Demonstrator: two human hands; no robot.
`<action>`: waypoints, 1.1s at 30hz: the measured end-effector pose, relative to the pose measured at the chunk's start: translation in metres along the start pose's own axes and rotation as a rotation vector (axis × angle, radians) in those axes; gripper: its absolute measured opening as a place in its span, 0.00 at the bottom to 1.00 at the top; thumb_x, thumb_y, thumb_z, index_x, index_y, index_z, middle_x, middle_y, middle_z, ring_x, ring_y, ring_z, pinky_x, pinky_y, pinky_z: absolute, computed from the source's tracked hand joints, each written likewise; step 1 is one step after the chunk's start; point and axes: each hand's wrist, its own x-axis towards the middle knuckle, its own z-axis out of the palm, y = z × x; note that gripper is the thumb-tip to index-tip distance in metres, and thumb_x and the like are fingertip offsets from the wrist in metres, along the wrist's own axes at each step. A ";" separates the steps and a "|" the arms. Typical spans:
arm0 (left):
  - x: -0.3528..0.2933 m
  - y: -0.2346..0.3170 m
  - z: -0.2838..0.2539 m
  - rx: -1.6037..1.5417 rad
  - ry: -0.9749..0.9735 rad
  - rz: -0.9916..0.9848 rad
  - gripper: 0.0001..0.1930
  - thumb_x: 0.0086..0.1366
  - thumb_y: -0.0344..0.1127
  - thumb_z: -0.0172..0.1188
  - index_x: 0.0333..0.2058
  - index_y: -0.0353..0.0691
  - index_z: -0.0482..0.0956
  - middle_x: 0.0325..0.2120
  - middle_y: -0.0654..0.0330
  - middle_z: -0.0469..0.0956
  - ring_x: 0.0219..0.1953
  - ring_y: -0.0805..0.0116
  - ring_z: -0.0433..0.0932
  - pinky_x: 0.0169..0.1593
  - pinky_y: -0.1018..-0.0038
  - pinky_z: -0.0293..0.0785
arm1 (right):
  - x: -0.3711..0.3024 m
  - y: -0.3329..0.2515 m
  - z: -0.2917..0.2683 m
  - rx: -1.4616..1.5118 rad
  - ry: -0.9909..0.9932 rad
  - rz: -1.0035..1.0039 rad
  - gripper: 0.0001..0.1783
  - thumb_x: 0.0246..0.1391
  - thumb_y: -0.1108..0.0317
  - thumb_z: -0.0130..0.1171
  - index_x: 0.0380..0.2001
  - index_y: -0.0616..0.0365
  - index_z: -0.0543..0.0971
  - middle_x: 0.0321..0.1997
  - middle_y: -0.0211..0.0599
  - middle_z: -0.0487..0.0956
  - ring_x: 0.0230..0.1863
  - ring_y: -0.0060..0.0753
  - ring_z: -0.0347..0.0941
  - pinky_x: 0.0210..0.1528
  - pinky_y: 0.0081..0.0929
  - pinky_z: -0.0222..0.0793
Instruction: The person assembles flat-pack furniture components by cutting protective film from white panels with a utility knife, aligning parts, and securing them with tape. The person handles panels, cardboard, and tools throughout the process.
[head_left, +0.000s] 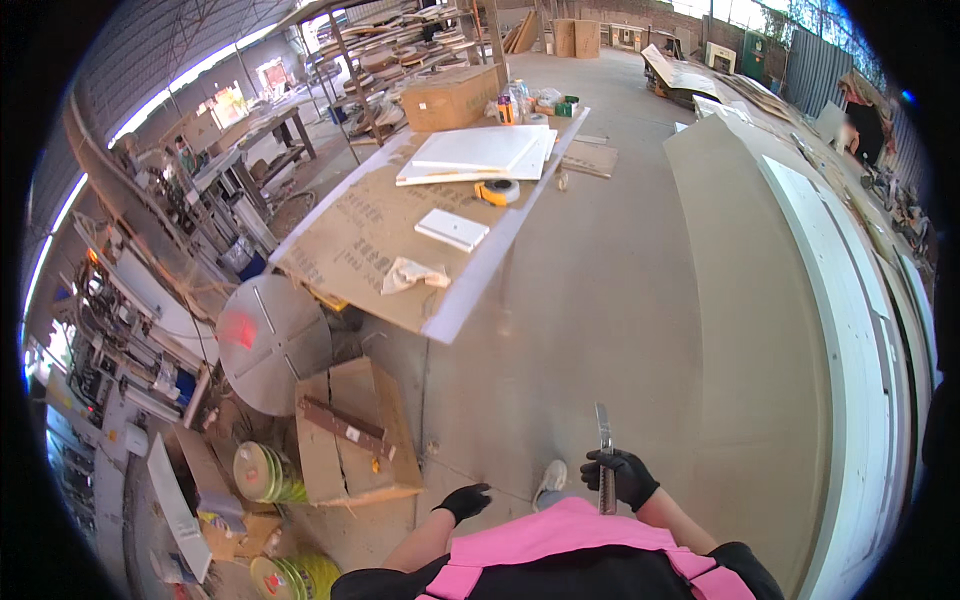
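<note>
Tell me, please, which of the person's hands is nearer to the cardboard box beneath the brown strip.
Left. The left hand is just to the right of the cardboard box, without touching it; the right hand, gripping a metal hand tool, is farther off to the right.

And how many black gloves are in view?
2: one on the left hand, low in the centre; one on the right hand, gripping a slim metallic tool. More could be hidden.
</note>
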 end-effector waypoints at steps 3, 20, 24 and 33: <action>0.020 -0.052 -0.063 0.237 0.176 -0.189 0.23 0.61 0.43 0.59 0.53 0.40 0.74 0.32 0.58 0.80 0.29 0.72 0.76 0.36 0.74 0.74 | 0.054 -0.083 0.003 -0.007 -0.005 -0.060 0.20 0.57 0.66 0.58 0.51 0.63 0.71 0.40 0.51 0.80 0.39 0.45 0.80 0.41 0.41 0.78; 0.497 0.075 -0.281 0.315 -0.156 -0.175 0.19 0.62 0.48 0.52 0.33 0.37 0.83 0.33 0.48 0.82 0.37 0.52 0.81 0.43 0.60 0.75 | 0.268 -0.473 -0.130 0.344 0.163 -0.352 0.16 0.57 0.74 0.55 0.49 0.62 0.70 0.43 0.48 0.78 0.43 0.43 0.78 0.45 0.38 0.76; 0.738 0.211 -0.411 1.131 -0.247 0.381 0.15 0.61 0.43 0.51 0.36 0.42 0.82 0.39 0.50 0.81 0.45 0.52 0.79 0.51 0.59 0.73 | 0.273 -0.546 -0.175 0.406 0.219 -0.512 0.19 0.61 0.65 0.53 0.52 0.62 0.69 0.40 0.46 0.78 0.39 0.39 0.77 0.40 0.33 0.75; 1.047 0.640 -0.436 -0.519 -0.282 0.103 0.16 0.65 0.42 0.55 0.49 0.46 0.73 0.33 0.63 0.78 0.32 0.70 0.76 0.35 0.72 0.71 | 0.329 -0.660 -0.293 0.369 0.594 -0.612 0.22 0.56 0.69 0.58 0.52 0.62 0.68 0.37 0.43 0.79 0.33 0.32 0.78 0.35 0.29 0.75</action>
